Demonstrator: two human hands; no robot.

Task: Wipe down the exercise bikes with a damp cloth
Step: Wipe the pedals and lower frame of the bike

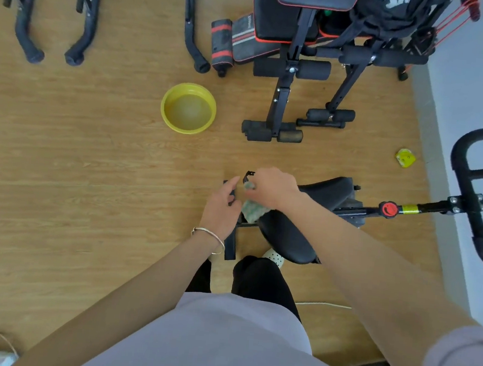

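The person is bending over one exercise bike and is wiping a small black bracket just beside the saddle. The right hand is closing tightly around the greenish cloth and pressing it on this bracket. The left hand is gripping the bracket from the other side. A yellow basin of water is standing on the floor, well apart. I think the task is only partly done; I cannot tell if the saddle is already wiped.
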